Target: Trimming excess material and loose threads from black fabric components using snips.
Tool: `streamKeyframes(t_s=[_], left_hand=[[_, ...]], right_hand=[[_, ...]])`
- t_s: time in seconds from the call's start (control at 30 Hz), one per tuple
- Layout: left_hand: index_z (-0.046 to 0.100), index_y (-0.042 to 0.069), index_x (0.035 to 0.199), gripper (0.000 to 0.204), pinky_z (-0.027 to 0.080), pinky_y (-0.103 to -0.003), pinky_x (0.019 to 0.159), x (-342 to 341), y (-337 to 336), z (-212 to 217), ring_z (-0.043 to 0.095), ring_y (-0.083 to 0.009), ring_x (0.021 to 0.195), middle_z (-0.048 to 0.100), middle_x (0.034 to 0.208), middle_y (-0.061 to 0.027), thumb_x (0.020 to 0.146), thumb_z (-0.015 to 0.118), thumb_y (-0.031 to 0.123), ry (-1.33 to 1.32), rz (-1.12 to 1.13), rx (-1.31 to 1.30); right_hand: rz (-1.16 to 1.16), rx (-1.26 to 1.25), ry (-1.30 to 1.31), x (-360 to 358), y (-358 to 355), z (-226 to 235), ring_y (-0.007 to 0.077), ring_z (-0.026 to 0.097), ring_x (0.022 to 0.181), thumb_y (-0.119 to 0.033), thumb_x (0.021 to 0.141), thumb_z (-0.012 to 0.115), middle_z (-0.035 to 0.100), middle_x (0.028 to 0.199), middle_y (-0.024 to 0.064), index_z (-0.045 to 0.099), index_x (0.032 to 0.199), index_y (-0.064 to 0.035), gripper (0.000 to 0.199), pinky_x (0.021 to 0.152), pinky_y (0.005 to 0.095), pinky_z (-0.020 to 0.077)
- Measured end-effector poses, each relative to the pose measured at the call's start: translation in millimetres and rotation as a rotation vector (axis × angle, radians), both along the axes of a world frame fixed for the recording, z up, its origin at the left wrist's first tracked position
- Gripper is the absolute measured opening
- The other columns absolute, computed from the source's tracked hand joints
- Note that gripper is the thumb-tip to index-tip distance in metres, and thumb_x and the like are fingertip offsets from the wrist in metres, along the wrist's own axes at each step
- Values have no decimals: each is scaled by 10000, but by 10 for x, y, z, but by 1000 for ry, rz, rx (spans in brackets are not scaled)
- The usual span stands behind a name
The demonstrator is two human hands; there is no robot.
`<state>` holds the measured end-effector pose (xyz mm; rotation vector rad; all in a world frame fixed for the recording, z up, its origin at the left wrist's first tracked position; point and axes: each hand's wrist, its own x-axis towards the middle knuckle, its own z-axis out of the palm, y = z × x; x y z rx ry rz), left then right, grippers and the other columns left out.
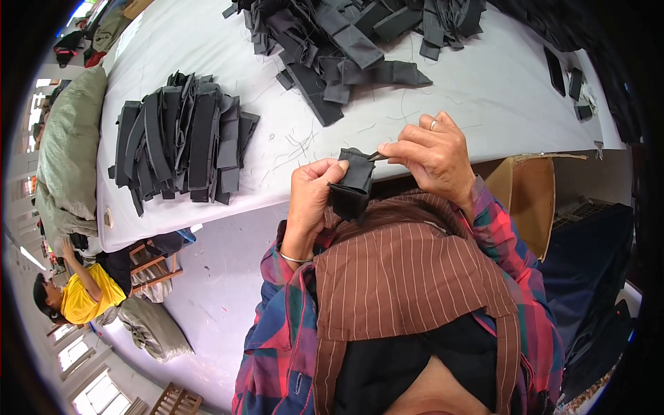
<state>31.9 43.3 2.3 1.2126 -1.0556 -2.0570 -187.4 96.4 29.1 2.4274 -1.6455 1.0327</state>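
My left hand (pixel 312 197) pinches a folded black fabric piece (pixel 354 181) between thumb and fingers, just off the table's front edge. Its lower end hangs down in front of my striped brown apron. In my right hand (pixel 430 153), the fingers are closed around a small dark slim tool (pixel 377 156). The tool's tip touches or nearly touches the upper right corner of the fabric; its exact kind is too small to make out. To the left on the white table lies a neat row of black fabric strips (pixel 181 138). A looser heap of similar strips (pixel 339 41) spreads farther back.
Cut threads are scattered over the white table (pixel 173 41). An open cardboard box (pixel 532 197) stands right of my right arm, with dark cloth (pixel 595 256) beyond it. At left are a stuffed green sack (pixel 72 145), a wooden stool (pixel 153 268) and a person in yellow (pixel 90 296).
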Motion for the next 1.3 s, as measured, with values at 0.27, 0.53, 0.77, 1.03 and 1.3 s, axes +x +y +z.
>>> streamKeyframes(t_s=[0.27, 0.53, 0.77, 1.03, 1.3], left_hand=[[626, -51, 995, 160, 454, -189, 692, 21, 157, 511, 586, -60, 732, 665, 839, -31, 837, 627, -23, 1, 88, -289], [543, 30, 871, 222, 419, -208, 794, 44, 110, -148, 539, -68, 830, 585, 876, 7, 709, 597, -111, 56, 128, -411], [523, 48, 820, 237, 431, -210, 780, -46, 128, -215, 542, -60, 822, 581, 842, 11, 697, 638, -119, 96, 219, -499], [526, 56, 805, 246, 433, -208, 754, -61, 185, -202, 544, -58, 797, 584, 824, 13, 708, 687, -103, 104, 263, -498], [534, 55, 795, 240, 427, -207, 739, -34, 170, -244, 543, -56, 793, 584, 804, 15, 711, 707, -89, 77, 280, -524]], right_hand=[[-17, 167, -433, -7, 72, 71, 132, 463, 643, -59, 758, 702, 569, 743, 2, 689, 927, -86, 172, 638, 268, 350], [-63, 386, -697, 168, 131, 29, 184, 599, 759, -86, 775, 707, 656, 857, 75, 673, 970, -32, 205, 710, 279, 474], [-13, 360, -648, 248, 149, -27, 216, 612, 736, -116, 754, 716, 669, 822, 65, 676, 916, -61, 176, 687, 309, 475], [-19, 268, -446, 323, 161, -53, 232, 580, 673, -70, 730, 714, 650, 754, 74, 674, 850, -37, 131, 645, 321, 438], [-85, 373, -484, 275, 187, 35, 223, 573, 659, -69, 735, 711, 645, 737, 77, 663, 827, -37, 108, 638, 311, 433]])
